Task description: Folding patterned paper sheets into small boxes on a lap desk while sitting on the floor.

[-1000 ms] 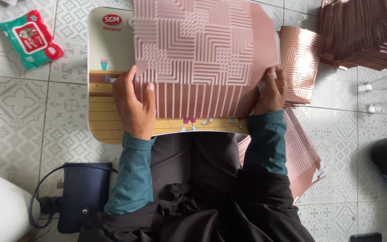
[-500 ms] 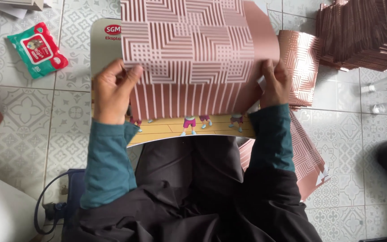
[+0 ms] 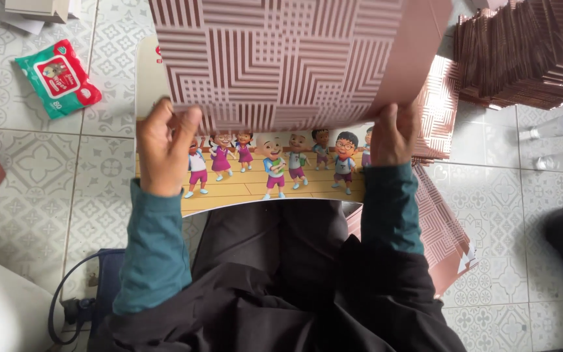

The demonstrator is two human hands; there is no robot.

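Lifted higher than half a second ago, the pink geometric-patterned card sheet [image 3: 281, 62] now curls up toward the camera, so a row of cartoon children shows on the illustrated lap board [image 3: 275, 186] that was mostly covered before. The left hand [image 3: 164, 146] pinches the sheet's near left corner, thumb and fingers closed on the edge; the right hand [image 3: 392, 133] grips the near right edge the same way. Both hands hold the sheet off the board, which rests across the person's lap, its near rim bare. To the right, a flat pile of like sheets [image 3: 438, 107] lies just beside the board, another patterned sheet [image 3: 444, 228] lies on the tiled floor [image 3: 73, 189] by the right knee, and a tall stack of folded pieces [image 3: 529, 55] sits beyond. A green wet-wipes pack [image 3: 58, 77] lies well apart to the left, two clear bottles [image 3: 562, 140] to the right, a dark blue bag [image 3: 102, 287] by the left elbow. Open floor lies left of the board.
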